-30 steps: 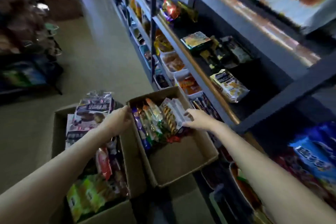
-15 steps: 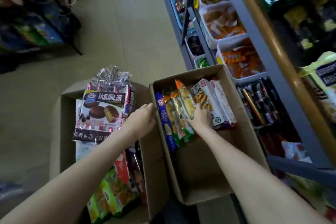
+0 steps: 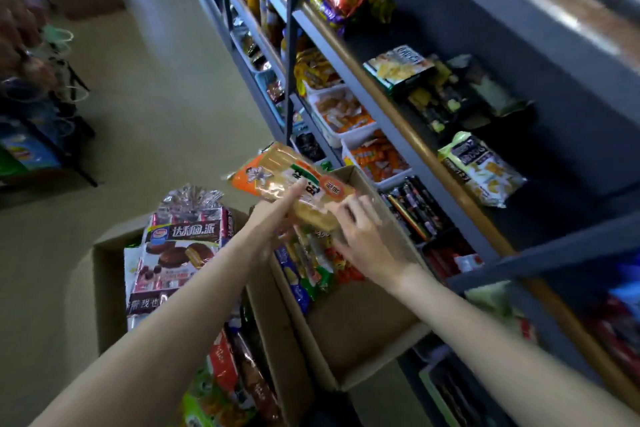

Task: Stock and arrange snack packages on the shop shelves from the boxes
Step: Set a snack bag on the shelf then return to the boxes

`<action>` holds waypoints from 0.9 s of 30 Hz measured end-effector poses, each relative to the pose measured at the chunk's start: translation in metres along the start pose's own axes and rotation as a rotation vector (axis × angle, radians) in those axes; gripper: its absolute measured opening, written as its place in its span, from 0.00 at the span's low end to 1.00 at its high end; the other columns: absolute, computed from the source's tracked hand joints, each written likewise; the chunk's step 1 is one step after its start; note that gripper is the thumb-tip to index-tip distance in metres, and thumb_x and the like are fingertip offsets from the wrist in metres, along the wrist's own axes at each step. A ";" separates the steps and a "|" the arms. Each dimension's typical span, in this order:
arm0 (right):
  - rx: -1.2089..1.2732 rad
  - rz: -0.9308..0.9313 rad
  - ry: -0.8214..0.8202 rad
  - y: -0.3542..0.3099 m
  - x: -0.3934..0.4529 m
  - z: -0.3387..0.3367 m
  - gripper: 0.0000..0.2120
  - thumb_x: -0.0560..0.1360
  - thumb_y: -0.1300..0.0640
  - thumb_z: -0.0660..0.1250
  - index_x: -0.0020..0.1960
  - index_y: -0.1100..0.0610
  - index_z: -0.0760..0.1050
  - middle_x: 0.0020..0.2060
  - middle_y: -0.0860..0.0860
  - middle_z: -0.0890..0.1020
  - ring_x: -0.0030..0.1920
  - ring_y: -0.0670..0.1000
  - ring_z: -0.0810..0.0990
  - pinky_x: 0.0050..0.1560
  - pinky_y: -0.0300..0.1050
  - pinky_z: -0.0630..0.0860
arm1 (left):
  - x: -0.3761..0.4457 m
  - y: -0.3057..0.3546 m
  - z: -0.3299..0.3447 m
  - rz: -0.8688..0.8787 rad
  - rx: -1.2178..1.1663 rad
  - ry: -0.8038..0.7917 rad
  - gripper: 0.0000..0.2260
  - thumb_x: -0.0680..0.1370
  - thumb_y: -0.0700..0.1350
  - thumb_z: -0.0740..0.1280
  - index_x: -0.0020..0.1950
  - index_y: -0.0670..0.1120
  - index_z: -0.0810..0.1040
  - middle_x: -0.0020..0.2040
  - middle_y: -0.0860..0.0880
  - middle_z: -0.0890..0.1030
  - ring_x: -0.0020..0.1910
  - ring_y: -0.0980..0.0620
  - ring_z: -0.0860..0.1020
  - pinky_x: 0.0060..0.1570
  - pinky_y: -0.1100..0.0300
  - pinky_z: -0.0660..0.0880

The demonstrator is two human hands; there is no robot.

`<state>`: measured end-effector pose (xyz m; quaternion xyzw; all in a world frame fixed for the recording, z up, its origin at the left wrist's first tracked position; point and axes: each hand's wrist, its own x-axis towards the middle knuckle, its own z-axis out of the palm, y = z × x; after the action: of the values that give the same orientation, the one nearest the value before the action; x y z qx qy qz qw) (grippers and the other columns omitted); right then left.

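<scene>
The orange snack packet (image 3: pixel 294 187), half a second ago still standing among the others in the right-hand box (image 3: pixel 363 336), is now lifted clear above it. The left hand (image 3: pixel 273 222) supports it with straight fingers while the right hand (image 3: pixel 367 236) grips its near end. Judging by this, it goes next onto the shelf (image 3: pixel 398 114) alongside.
</scene>
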<state>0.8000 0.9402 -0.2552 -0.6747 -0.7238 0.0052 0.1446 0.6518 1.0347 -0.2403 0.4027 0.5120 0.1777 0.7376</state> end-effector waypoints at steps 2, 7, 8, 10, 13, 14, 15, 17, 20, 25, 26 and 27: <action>0.113 -0.007 -0.082 -0.016 -0.020 -0.039 0.26 0.70 0.51 0.73 0.64 0.57 0.70 0.58 0.56 0.72 0.58 0.57 0.72 0.51 0.52 0.77 | -0.027 0.011 0.005 0.086 -0.010 -0.001 0.10 0.73 0.52 0.70 0.47 0.47 0.76 0.38 0.50 0.79 0.36 0.53 0.75 0.37 0.60 0.68; 0.528 0.553 0.110 -0.028 -0.062 -0.163 0.29 0.72 0.47 0.69 0.69 0.55 0.66 0.65 0.48 0.66 0.58 0.46 0.71 0.53 0.37 0.69 | -0.102 0.069 0.022 0.261 0.283 -0.331 0.05 0.73 0.43 0.70 0.48 0.48 0.78 0.45 0.52 0.83 0.47 0.51 0.80 0.55 0.55 0.73; 0.659 0.651 0.136 -0.030 -0.072 -0.187 0.30 0.70 0.49 0.71 0.68 0.55 0.65 0.66 0.51 0.68 0.55 0.47 0.74 0.50 0.40 0.72 | -0.120 0.082 0.033 0.298 0.335 -0.436 0.07 0.72 0.43 0.69 0.50 0.48 0.78 0.44 0.53 0.84 0.46 0.53 0.81 0.53 0.57 0.74; 0.894 0.735 0.105 -0.034 -0.098 -0.226 0.23 0.70 0.56 0.72 0.62 0.54 0.67 0.63 0.55 0.73 0.50 0.47 0.76 0.44 0.43 0.74 | -0.156 0.100 0.061 0.359 0.444 -0.616 0.06 0.74 0.41 0.67 0.51 0.46 0.78 0.42 0.53 0.84 0.43 0.55 0.81 0.46 0.62 0.76; 0.826 0.755 0.174 -0.043 -0.153 -0.273 0.16 0.71 0.62 0.72 0.57 0.56 0.74 0.52 0.51 0.79 0.52 0.48 0.77 0.49 0.38 0.75 | -0.198 0.106 0.115 0.440 0.558 -0.753 0.04 0.77 0.41 0.65 0.49 0.46 0.78 0.42 0.54 0.84 0.44 0.54 0.81 0.42 0.64 0.76; 0.790 0.785 0.275 -0.045 -0.172 -0.287 0.16 0.71 0.61 0.73 0.57 0.56 0.75 0.51 0.50 0.79 0.53 0.47 0.77 0.48 0.36 0.74 | -0.210 0.104 0.133 0.464 0.564 -0.769 0.04 0.77 0.45 0.67 0.51 0.47 0.78 0.44 0.53 0.83 0.47 0.52 0.80 0.45 0.62 0.76; 0.744 0.833 0.381 -0.045 -0.193 -0.299 0.16 0.71 0.60 0.73 0.58 0.56 0.74 0.50 0.48 0.78 0.53 0.45 0.75 0.47 0.35 0.74 | -0.220 0.100 0.151 0.475 0.559 -0.782 0.10 0.75 0.49 0.70 0.54 0.48 0.77 0.47 0.52 0.83 0.49 0.51 0.80 0.50 0.58 0.76; 0.673 0.918 0.602 -0.046 -0.235 -0.326 0.16 0.72 0.57 0.72 0.57 0.56 0.73 0.48 0.46 0.77 0.51 0.45 0.75 0.48 0.38 0.73 | -0.244 0.088 0.189 0.450 0.621 -0.830 0.18 0.72 0.54 0.72 0.58 0.50 0.75 0.52 0.50 0.81 0.52 0.50 0.79 0.55 0.53 0.74; 0.597 0.951 0.821 -0.050 -0.306 -0.367 0.12 0.72 0.56 0.72 0.53 0.54 0.74 0.46 0.49 0.80 0.50 0.50 0.79 0.49 0.42 0.75 | -0.286 0.061 0.248 0.471 0.756 -0.964 0.08 0.73 0.52 0.71 0.49 0.55 0.76 0.50 0.53 0.79 0.53 0.52 0.77 0.49 0.60 0.73; 0.493 0.926 0.958 -0.072 -0.449 -0.434 0.11 0.72 0.57 0.72 0.51 0.51 0.73 0.48 0.44 0.79 0.49 0.39 0.76 0.48 0.35 0.74 | -0.388 0.021 0.356 0.611 0.776 -1.175 0.26 0.62 0.50 0.80 0.56 0.49 0.75 0.49 0.49 0.82 0.46 0.56 0.80 0.44 0.63 0.77; 0.470 0.926 0.972 -0.077 -0.480 -0.445 0.11 0.72 0.56 0.72 0.51 0.49 0.73 0.47 0.41 0.78 0.49 0.36 0.75 0.47 0.33 0.73 | -0.411 0.007 0.377 0.641 0.792 -1.225 0.23 0.65 0.48 0.78 0.57 0.49 0.75 0.51 0.49 0.82 0.45 0.57 0.81 0.40 0.65 0.77; 0.448 0.939 0.983 -0.081 -0.513 -0.453 0.11 0.72 0.56 0.72 0.52 0.49 0.73 0.48 0.40 0.78 0.50 0.35 0.74 0.46 0.32 0.72 | -0.434 -0.010 0.398 0.697 0.840 -1.255 0.20 0.68 0.44 0.75 0.57 0.49 0.75 0.51 0.47 0.81 0.44 0.56 0.80 0.39 0.66 0.76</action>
<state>0.8438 0.3460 0.0916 -0.7934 -0.1896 -0.0893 0.5714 0.8290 0.5720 0.0777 0.8042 -0.1250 -0.0674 0.5771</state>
